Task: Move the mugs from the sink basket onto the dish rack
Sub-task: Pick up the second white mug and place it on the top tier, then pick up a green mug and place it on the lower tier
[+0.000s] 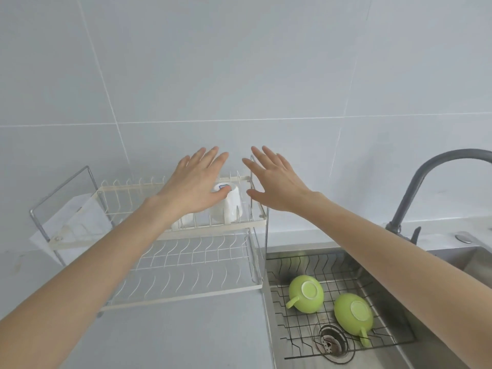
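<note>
Two green mugs lie upside down in the black wire sink basket (394,339): one (306,293) toward the left with its handle pointing left, the other (353,315) nearer the drain with its handle pointing down. A white mug (232,202) stands upside down on the top tier of the cream two-tier dish rack (183,298). My left hand (195,183) hovers flat over that tier, fingers spread, its thumb at the white mug's base. My right hand (277,182) is raised beside the rack's right end, open, holding nothing.
A steel sink (452,262) with a drain (332,342) lies at the right, and a grey curved faucet (426,177) rises behind it. White cloth or paper (77,222) hangs at the rack's left end. Grey counter (170,339) runs in front of the rack.
</note>
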